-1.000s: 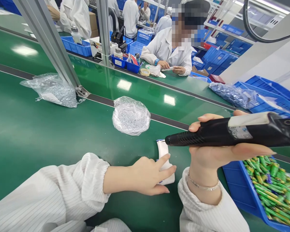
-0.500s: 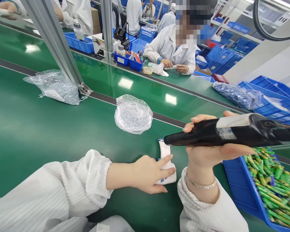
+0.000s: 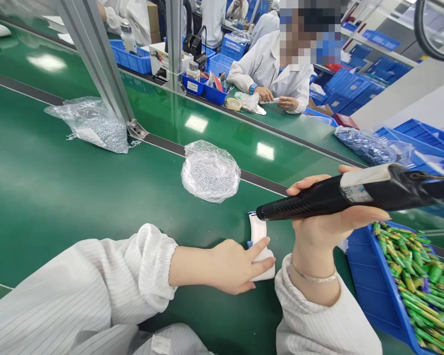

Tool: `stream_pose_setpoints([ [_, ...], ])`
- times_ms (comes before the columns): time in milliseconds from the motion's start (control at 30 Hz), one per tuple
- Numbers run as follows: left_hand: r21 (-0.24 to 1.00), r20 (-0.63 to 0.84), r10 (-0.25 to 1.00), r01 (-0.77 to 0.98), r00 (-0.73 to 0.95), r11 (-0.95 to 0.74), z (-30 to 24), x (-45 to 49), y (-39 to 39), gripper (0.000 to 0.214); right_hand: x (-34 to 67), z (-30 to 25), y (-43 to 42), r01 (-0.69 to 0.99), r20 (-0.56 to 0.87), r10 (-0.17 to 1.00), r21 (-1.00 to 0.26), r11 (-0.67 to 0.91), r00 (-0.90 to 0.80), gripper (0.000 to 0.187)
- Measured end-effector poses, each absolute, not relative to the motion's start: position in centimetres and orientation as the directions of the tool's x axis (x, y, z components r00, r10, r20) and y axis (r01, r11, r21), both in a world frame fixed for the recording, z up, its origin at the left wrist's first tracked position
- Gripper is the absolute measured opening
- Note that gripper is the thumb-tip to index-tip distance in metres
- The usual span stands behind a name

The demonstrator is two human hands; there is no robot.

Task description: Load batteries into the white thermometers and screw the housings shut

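My left hand (image 3: 237,264) rests on a small white plastic device (image 3: 259,241) that lies on the green belt (image 3: 59,197), with fingers curled round its near end. My right hand (image 3: 329,224) grips a black electric screwdriver (image 3: 340,195), held almost level with its tip pointing left, just above the far end of the device. A cable runs from the tool off the right edge. A clear bag of small silver screws (image 3: 210,172) lies open on the belt beyond the device.
A blue bin of green batteries (image 3: 410,276) stands at the right. A second bag of screws (image 3: 96,125) lies by a metal post (image 3: 103,69). Across the belt a person in a white coat (image 3: 277,74) works among blue bins (image 3: 418,143).
The view has shifted slightly, so everything sits a little further right. Both hands, the screwdriver and the device keep nearly the same pose.
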State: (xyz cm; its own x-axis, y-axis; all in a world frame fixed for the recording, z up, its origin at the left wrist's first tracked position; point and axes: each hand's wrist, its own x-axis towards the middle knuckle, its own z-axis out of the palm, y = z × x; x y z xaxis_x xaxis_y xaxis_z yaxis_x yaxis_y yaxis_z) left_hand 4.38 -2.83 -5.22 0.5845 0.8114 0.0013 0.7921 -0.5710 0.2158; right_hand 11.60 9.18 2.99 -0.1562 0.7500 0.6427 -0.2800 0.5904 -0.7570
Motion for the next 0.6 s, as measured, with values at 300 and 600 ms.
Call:
stream_pose_setpoints([
  [300,0.238,0.012,0.815,0.790,0.580,-0.566,-5.1,4.5,-2.9,0.064,11.7,2.4,10.4,-0.321,0.641,0.748,-0.754,0.573,-0.169,0.065],
  [600,0.189,-0.046,0.805,0.796,0.592,-0.575,-4.7,3.8,-2.4,0.065,11.5,4.5,9.2,-0.320,0.597,0.784,-0.786,0.529,-0.171,0.064],
])
